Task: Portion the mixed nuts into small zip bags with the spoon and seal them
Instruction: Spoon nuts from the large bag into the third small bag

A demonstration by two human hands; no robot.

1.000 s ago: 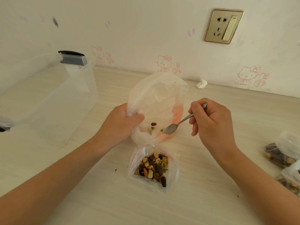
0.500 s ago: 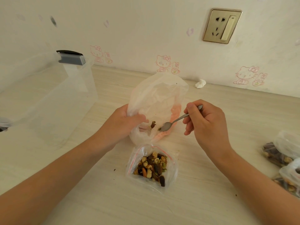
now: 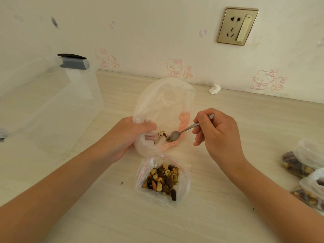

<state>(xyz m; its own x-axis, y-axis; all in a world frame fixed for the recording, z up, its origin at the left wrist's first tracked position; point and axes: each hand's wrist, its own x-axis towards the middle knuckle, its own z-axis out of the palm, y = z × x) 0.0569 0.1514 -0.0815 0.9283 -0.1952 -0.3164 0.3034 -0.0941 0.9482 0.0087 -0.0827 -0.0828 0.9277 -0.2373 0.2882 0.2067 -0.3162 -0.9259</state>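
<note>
The pale tabletop (image 3: 228, 216) carries a clear box (image 3: 52, 106) at the left. In the middle lies the big thin bag (image 3: 163, 102), mouth open; the left hand (image 3: 126, 137) grips its edge with curled fingers (image 3: 147, 126). The right hand (image 3: 217, 134) pinches the spoon (image 3: 185, 128). Just nearer, the small zip bag (image 3: 185, 179) sits open, holding mixed nuts (image 3: 163, 178). The spoon's bowl is inside the big bag, perhaps touching the loose nuts (image 3: 162, 135) there.

No legible text, brand or number; wall decals (image 3: 174, 67) cartoon figures only, no lettering.
</note>
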